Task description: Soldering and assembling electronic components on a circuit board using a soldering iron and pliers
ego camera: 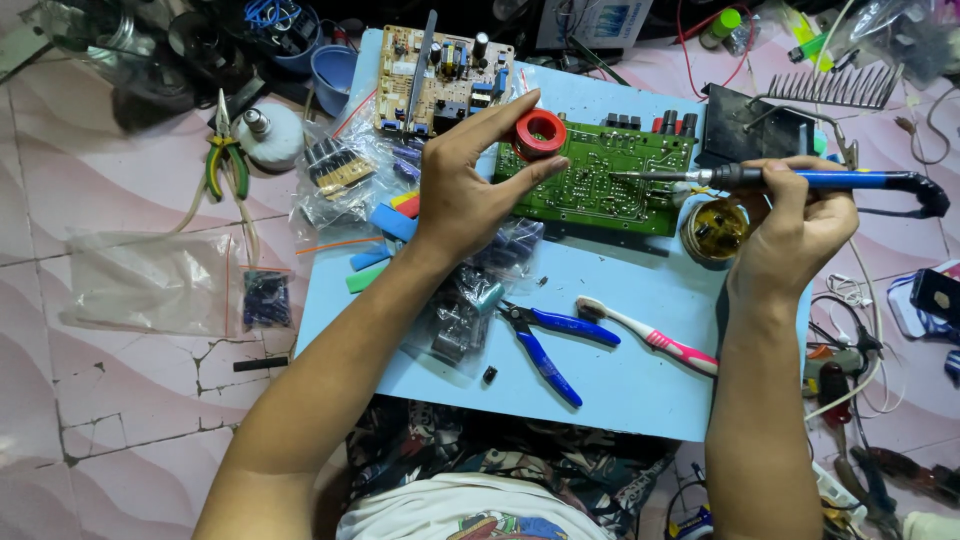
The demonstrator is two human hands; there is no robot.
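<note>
My left hand (pixel 470 180) holds a red spool of solder wire (pixel 540 133) between thumb and fingers, above the left end of a green circuit board (pixel 600 175). My right hand (pixel 795 225) grips a blue-handled soldering iron (pixel 850 180). Its metal tip (pixel 640 176) points left and rests on the green board. A round tin of amber flux (pixel 715 230) sits just below the iron, beside my right hand. The board lies on a light blue work surface (pixel 640 380).
Blue-handled cutters (pixel 550 340) and a pink-and-white toothbrush (pixel 650 335) lie on the surface near me. A tan circuit board (pixel 440 80) lies at the back, bags of components (pixel 345 175) at left, green pliers (pixel 225 160) on the tiled floor, and a black iron stand (pixel 760 130) at right.
</note>
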